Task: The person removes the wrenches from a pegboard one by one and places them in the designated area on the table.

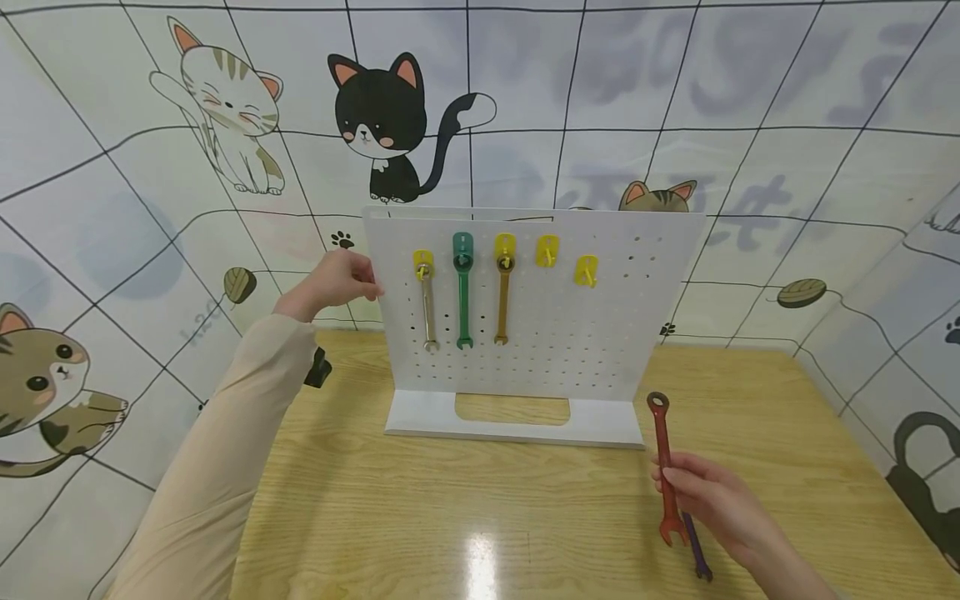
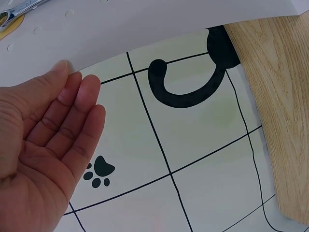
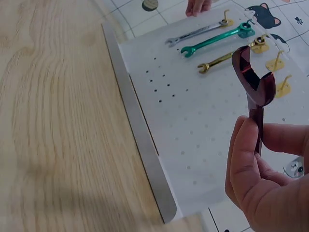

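Pegboard [image 1: 562, 325], centre, is pinched edgewise by left hand [image 1: 333, 282], best held steady; red wrench [image 1: 662, 440], lower right, is pinched by right hand [image 1: 716, 504].

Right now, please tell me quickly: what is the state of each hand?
Left hand: closed, pinching the side edge of the white board.
Right hand: closed, holding the red wrench; whether it also holds the purple wrench, I cannot tell.
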`<action>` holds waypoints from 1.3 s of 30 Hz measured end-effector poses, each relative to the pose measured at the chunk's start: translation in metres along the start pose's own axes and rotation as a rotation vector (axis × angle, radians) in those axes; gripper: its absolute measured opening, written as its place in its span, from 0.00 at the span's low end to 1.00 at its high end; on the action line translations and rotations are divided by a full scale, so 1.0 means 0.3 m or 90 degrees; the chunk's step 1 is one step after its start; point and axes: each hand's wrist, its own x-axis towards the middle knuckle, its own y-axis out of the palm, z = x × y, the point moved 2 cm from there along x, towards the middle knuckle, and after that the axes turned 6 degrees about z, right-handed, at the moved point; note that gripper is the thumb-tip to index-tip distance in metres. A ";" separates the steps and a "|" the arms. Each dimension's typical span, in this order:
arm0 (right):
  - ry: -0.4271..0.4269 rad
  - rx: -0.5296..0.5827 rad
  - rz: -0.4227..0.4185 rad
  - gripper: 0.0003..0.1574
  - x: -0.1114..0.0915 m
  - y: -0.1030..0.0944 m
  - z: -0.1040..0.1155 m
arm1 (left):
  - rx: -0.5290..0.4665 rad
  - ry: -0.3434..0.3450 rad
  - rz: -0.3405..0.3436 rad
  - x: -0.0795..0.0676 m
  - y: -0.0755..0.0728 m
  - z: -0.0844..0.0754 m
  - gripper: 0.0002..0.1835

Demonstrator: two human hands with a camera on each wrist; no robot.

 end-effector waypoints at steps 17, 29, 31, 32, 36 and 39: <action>0.110 -0.039 -0.074 0.14 -0.070 -0.135 -0.073 | -0.001 -0.001 0.006 0.000 -0.002 0.004 0.05; 0.151 -0.098 -0.092 0.26 -0.091 -0.205 -0.125 | 0.001 0.005 0.009 -0.001 -0.003 0.004 0.05; 0.155 -0.105 -0.101 0.27 -0.090 -0.212 -0.132 | 0.001 0.008 0.008 -0.001 -0.003 0.004 0.05; 0.157 -0.112 -0.102 0.27 -0.090 -0.214 -0.135 | 0.001 0.009 0.008 0.000 -0.003 0.004 0.05; 0.174 -0.138 -0.139 0.29 -0.089 -0.224 -0.146 | 0.005 0.014 0.008 0.001 -0.004 0.003 0.05; 0.196 -0.170 -0.183 0.31 -0.087 -0.230 -0.153 | 0.006 0.014 0.008 0.001 -0.003 0.002 0.05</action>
